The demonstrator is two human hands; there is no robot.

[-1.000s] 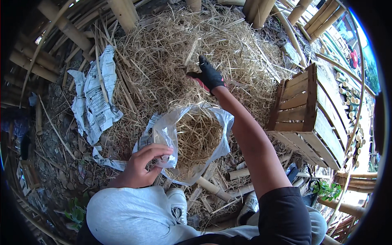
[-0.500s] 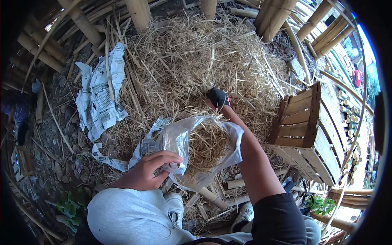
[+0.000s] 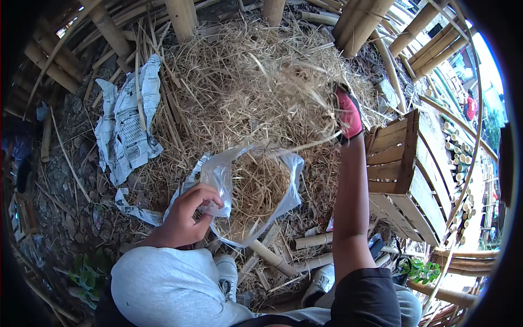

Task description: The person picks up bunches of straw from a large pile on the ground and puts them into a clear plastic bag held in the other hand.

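A clear plastic bag (image 3: 293, 163) stands with its mouth wide, dry bamboo shavings (image 3: 256, 188) filling its inside. My bare left hand (image 3: 188, 215) pinches the left side of the bag's rim. Up and to the right of the bag, my right hand (image 3: 349, 115) wears a red and black glove. Its fingers are closed on a loose bunch of bamboo shavings (image 3: 313, 90), smeared by motion, with long strands trailing to the left. Beneath lies a broad heap of the same shavings (image 3: 229, 82).
A slatted wooden crate (image 3: 406, 174) lies to the right, close to my right forearm. Crumpled newspaper (image 3: 131, 120) is on the left. Bamboo posts (image 3: 181, 19) rise at the back, and cut bamboo pieces (image 3: 272, 257) lie by my shoes. Farther right are stacked bamboo poles (image 3: 460, 163).
My right hand has risen from the heap and swung right, lifting a bunch of shavings. My left hand keeps its pinch on the bag, which appears slightly farther left.
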